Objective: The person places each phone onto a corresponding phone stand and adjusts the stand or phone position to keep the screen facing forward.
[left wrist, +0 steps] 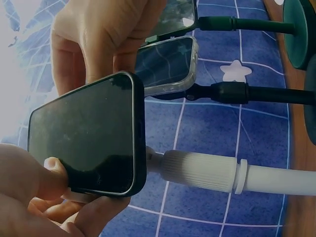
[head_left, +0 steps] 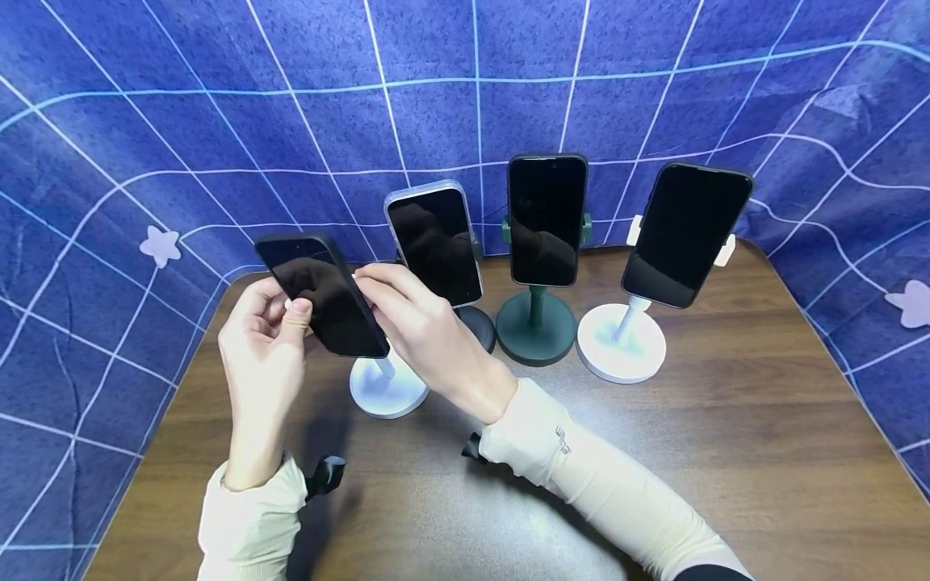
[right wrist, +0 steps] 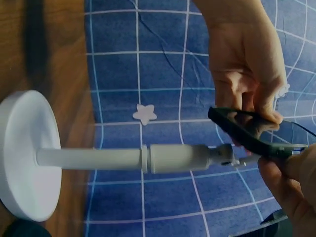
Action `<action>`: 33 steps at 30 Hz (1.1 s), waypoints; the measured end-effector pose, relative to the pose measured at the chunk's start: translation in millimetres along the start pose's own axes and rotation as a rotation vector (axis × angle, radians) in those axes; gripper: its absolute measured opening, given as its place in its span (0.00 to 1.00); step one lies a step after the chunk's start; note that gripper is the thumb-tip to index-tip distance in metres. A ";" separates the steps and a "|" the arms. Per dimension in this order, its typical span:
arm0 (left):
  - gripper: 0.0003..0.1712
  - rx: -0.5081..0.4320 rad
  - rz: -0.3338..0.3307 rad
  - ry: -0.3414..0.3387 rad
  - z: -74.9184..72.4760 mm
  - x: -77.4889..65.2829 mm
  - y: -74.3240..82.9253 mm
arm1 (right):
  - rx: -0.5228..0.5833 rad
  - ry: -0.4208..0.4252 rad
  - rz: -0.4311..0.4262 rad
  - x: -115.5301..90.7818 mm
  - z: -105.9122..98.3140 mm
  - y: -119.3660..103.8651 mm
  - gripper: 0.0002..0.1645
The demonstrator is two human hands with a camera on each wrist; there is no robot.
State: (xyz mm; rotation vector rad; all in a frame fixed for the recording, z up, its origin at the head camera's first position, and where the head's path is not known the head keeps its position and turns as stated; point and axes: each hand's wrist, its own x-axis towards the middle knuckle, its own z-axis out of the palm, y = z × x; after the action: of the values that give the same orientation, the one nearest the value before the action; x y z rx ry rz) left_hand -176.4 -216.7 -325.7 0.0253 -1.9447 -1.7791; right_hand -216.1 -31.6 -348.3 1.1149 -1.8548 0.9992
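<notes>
A black smartphone [head_left: 330, 298] leans at the top of a white phone stand [head_left: 388, 391], whose white post [left wrist: 200, 170] meets its back. My left hand [head_left: 265, 347] grips the phone's left long edge, thumb on the front and the other fingers curled behind. Against the opposite edge, my right hand [head_left: 429, 331] holds the phone with bent fingers, and a small white bit shows at its fingertips. In the right wrist view the phone [right wrist: 247, 131] appears nearly edge-on, between both hands. The stand's holder behind the phone is mostly hidden.
To the right, more phones stand on holders: a clear-cased phone [head_left: 436, 242] on a black base [head_left: 477, 329], one [head_left: 546, 218] on a green stand [head_left: 536, 331], another [head_left: 686, 234] on a white stand [head_left: 621, 347]. A blue gridded cloth [head_left: 436, 48] hangs behind the wooden table [head_left: 763, 452].
</notes>
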 end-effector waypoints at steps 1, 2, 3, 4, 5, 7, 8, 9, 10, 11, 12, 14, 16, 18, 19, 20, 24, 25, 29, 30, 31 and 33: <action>0.10 0.015 0.005 0.001 -0.2 0.4 -0.4 | -0.016 -0.005 -0.010 0.0 -0.7 0.7 0.15; 0.10 0.032 0.009 0.000 -0.4 1.0 -0.8 | -0.037 -0.011 -0.023 0.0 -1.6 1.4 0.15; 0.10 0.040 0.010 -0.002 -0.7 1.5 -1.4 | -0.063 -0.020 -0.035 0.0 -2.6 2.3 0.15; 0.10 0.055 0.012 -0.005 -0.8 2.1 -1.8 | -0.088 -0.028 -0.049 0.1 -3.7 3.2 0.15; 0.11 0.064 0.014 -0.007 -0.9 2.7 -2.4 | -0.111 -0.038 -0.061 0.3 -4.8 4.1 0.15; 0.11 0.093 0.026 -0.010 -0.9 3.6 -3.4 | -0.139 -0.059 -0.080 0.9 -7.1 5.5 0.15; 0.12 0.104 0.030 -0.011 -0.9 4.0 -4.0 | -0.149 -0.067 -0.089 1.1 -8.0 6.1 0.15; 0.12 0.108 0.033 -0.010 -1.0 4.2 -4.4 | -0.150 -0.074 -0.095 1.4 -8.9 6.4 0.15; 0.13 0.099 0.032 -0.011 -1.0 4.3 -4.5 | -0.150 -0.078 -0.102 1.7 -9.5 6.6 0.15; 0.13 0.090 0.032 -0.012 -1.0 4.2 -4.5 | -0.153 -0.081 -0.108 1.7 -10.1 6.6 0.15; 0.13 0.085 0.032 -0.012 -1.0 4.0 -4.3 | -0.154 -0.082 -0.114 1.9 -10.6 6.6 0.15; 0.13 0.067 0.027 -0.013 -1.2 3.8 -3.8 | -0.154 -0.083 -0.124 2.1 -11.5 6.8 0.15; 0.13 0.040 0.023 -0.013 -1.1 3.5 -3.2 | -0.154 -0.086 -0.132 2.3 -12.4 7.2 0.15; 0.13 0.050 0.025 -0.011 -1.1 3.3 -2.7 | -0.150 -0.095 -0.141 2.8 -13.8 8.2 0.15; 0.13 0.049 0.023 -0.010 -1.3 3.2 -2.5 | -0.144 -0.100 -0.146 3.1 -14.6 8.8 0.15; 0.13 0.044 0.020 -0.012 -1.6 3.1 -2.3 | -0.138 -0.104 -0.152 3.3 -15.4 9.5 0.15; 0.14 0.061 0.022 -0.015 -2.8 3.6 -1.7 | -0.112 -0.113 -0.182 4.0 -19.3 12.5 0.14; 0.14 0.055 0.022 -0.020 -3.1 4.0 -1.7 | -0.108 -0.111 -0.189 4.3 -20.4 13.0 0.14; 0.14 0.066 0.059 -0.036 -4.0 6.3 -2.9 | -0.103 -0.097 -0.212 5.8 -23.3 13.9 0.12; 0.14 0.071 0.072 -0.041 -4.1 6.6 -3.1 | -0.104 -0.094 -0.217 6.1 -23.6 14.2 0.12; 0.14 0.063 0.080 -0.047 -4.4 7.0 -3.5 | -0.102 -0.092 -0.222 6.3 -23.8 14.6 0.12; 0.14 0.049 0.092 -0.058 -4.7 7.6 -3.9 | -0.104 -0.089 -0.230 6.6 -23.8 15.6 0.12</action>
State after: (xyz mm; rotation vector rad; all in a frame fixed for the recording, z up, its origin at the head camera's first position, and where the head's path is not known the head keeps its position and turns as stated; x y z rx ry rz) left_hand -182.5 -224.3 -326.6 -0.0990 -1.9967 -1.6906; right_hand -228.0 -7.8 -336.2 1.2928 -1.7775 0.7258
